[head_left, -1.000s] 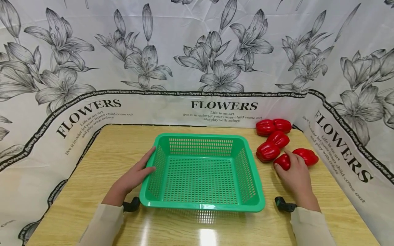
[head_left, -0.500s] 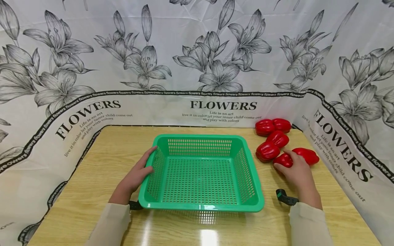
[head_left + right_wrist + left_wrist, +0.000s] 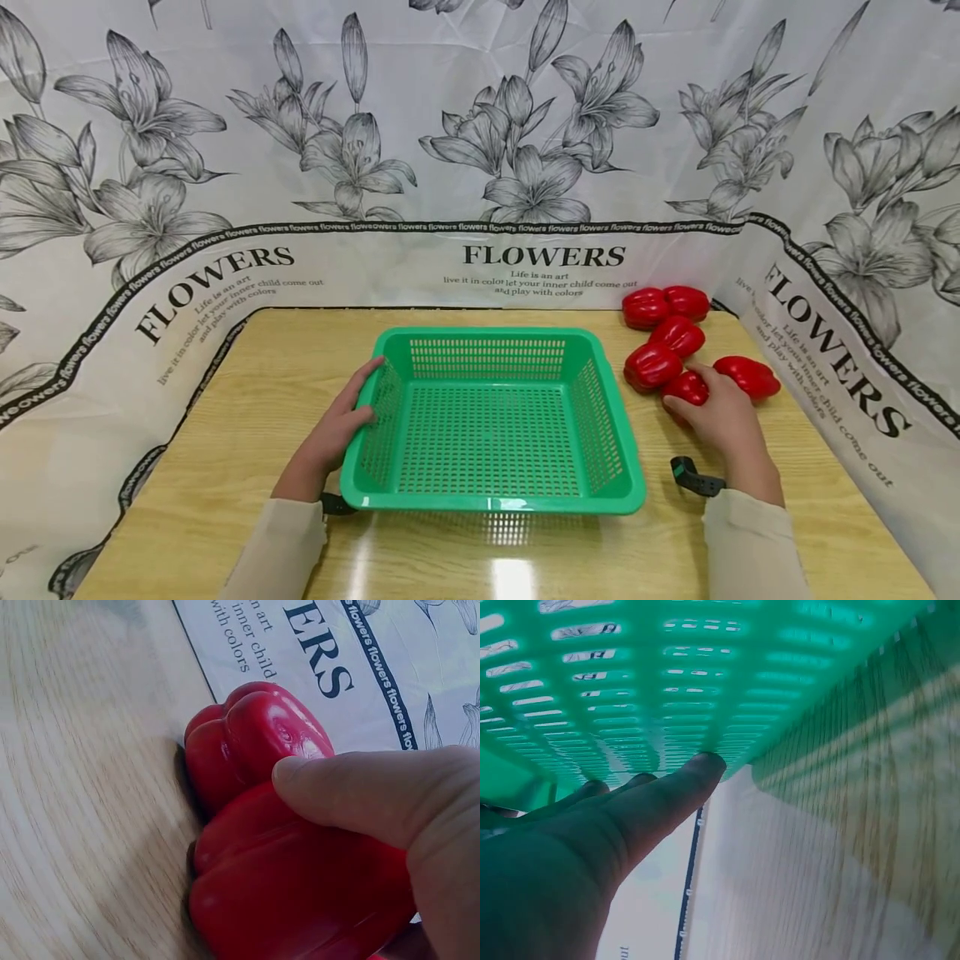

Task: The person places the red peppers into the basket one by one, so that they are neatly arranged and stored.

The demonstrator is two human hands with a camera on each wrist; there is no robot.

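A green plastic basket (image 3: 491, 504) with perforated walls stands mid-table, its inside bare in the head view. My left hand (image 3: 333, 429) holds its left side, thumb over the rim and fingers along the outer wall. In the left wrist view the fingertips (image 3: 705, 766) lie against the slotted wall. To the basket's right, my right hand (image 3: 729, 421) grips a red bell pepper (image 3: 686, 388) between thumb and fingers. The right wrist view shows the thumb on this pepper (image 3: 300, 877), low over the wood, with another bell pepper (image 3: 255, 735) right behind it.
More red bell peppers stand around the right hand: one (image 3: 652, 367) at its left, one (image 3: 747, 377) at its right, and several toward the back corner (image 3: 677, 336). White flower-print cloth (image 3: 543, 271) borders the wooden table (image 3: 247, 400) at the back and sides.
The pepper in my right hand has shifted and turned slightly within the grip. My left wrist and sleeve have moved a little right, closer to the basket, which is nearly still.
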